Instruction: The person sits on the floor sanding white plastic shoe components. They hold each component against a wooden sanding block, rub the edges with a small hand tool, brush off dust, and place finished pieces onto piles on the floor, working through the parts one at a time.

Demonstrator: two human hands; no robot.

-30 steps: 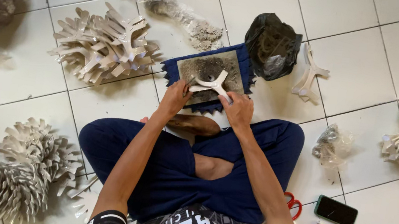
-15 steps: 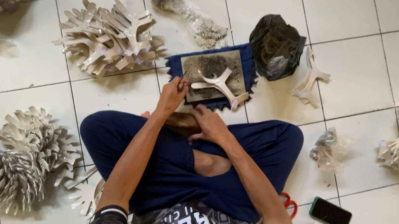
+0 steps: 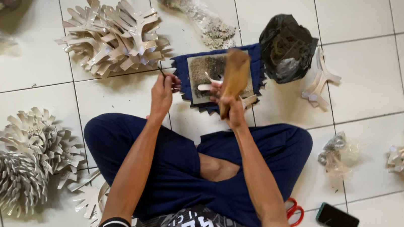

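Above tiled floor [image 3: 112,103], right fingers [image 3: 228,101] around wooden block [image 3: 235,79].

Sitting cross-legged on white tile floor [image 3: 392,49], my slab on its blue cloth [image 3: 182,70] lies at twelve o'clock. Open tile runs at three o'clock and nine o'clock. A pale cut-out heap [image 3: 114,35] blocks eleven o'clock, a black bag [image 3: 285,49] one o'clock just beside the cloth. More stacks [image 3: 19,158] crowd eight o'clock; phone [image 3: 337,219] and scissors [image 3: 294,213] sit at four o'clock.
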